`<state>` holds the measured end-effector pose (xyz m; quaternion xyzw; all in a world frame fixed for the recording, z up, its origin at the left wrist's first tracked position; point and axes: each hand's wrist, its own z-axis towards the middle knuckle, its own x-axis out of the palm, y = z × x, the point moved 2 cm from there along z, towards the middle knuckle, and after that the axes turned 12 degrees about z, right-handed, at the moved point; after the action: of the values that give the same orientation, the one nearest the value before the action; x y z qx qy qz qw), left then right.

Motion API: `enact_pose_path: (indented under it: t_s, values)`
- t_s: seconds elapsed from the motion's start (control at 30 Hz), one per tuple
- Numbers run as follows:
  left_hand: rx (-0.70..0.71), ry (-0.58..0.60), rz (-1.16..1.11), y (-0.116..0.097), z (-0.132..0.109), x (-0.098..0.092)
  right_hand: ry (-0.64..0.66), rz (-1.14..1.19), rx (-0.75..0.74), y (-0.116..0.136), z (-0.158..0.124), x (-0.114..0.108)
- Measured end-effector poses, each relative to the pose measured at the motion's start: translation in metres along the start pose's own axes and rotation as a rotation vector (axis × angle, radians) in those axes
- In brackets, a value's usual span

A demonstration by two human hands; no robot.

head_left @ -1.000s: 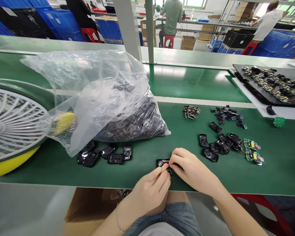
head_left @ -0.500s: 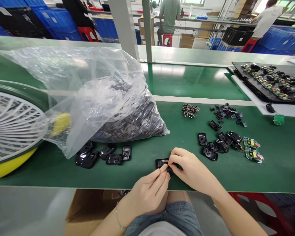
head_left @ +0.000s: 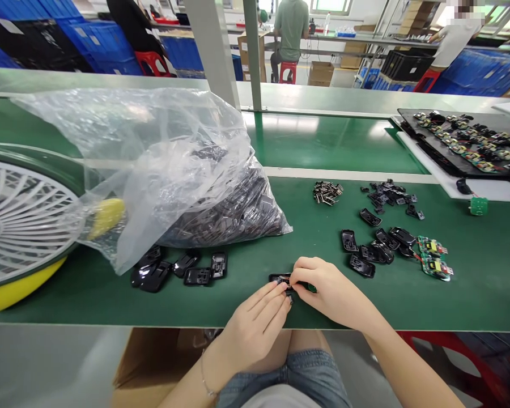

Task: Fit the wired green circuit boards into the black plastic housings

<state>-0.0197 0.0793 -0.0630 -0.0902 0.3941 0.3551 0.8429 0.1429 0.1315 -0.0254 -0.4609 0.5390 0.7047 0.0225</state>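
Observation:
A small black plastic casing lies on the green table in front of me, its inside facing up. My left hand has its fingers together on the casing's near edge, holding it. Over its right part, my right hand is closed in a pinch; what sits between the fingertips is hidden. A bit of green circuit board shows under the right fingers. A small dark piece is by my left fingertips. Black casing halves lie to the left, and more black casing halves to the right.
A clear plastic bag full of dark parts stands left of centre, beside a fan. Metal pins, small black pieces and circuit boards lie to the right. A board-filled tray sits at the back right.
My left fingers have shifted slightly and lie flatter over the casing. My right hand stays nearly in place, still pinching. The view has moved a little.

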Motion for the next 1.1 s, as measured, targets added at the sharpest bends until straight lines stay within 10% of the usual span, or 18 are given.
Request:
enact_pose_path:
  t_s: [1.1]
  values:
    - [0.053,0.161,0.048,0.001,0.02,-0.005,0.036,-0.114,0.02,0.005,0.003,0.001]
